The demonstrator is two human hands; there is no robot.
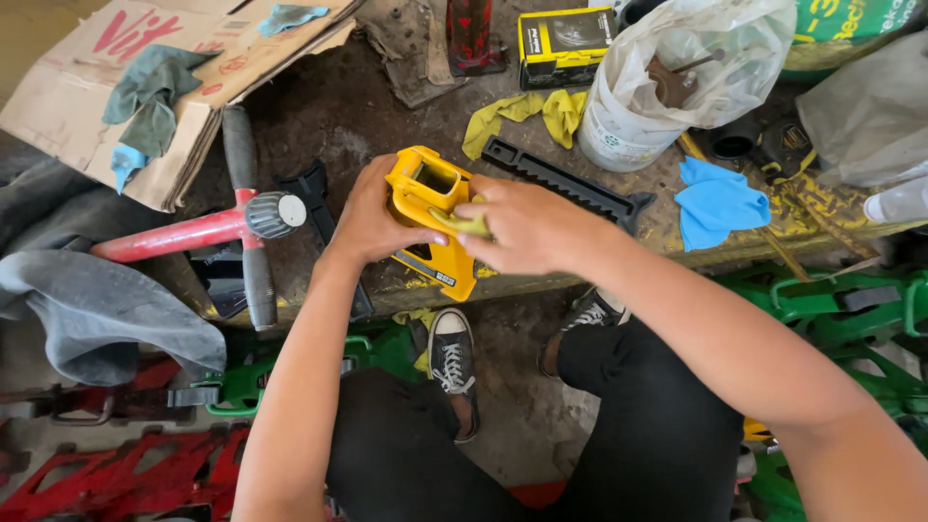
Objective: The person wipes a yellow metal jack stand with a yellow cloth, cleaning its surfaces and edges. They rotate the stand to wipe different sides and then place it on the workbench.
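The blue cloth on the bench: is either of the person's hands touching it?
No. The blue cloth lies apart; both the left hand and right hand grip the yellow part.

A workshop: grimy workbench [348,116] (paint-stained), scattered rags [717,200], green metal frames [851,319].

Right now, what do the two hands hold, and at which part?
The left hand grips the yellow housing by its left side. The right hand presses a yellow-green cloth against the housing's front, pinched under the fingers.
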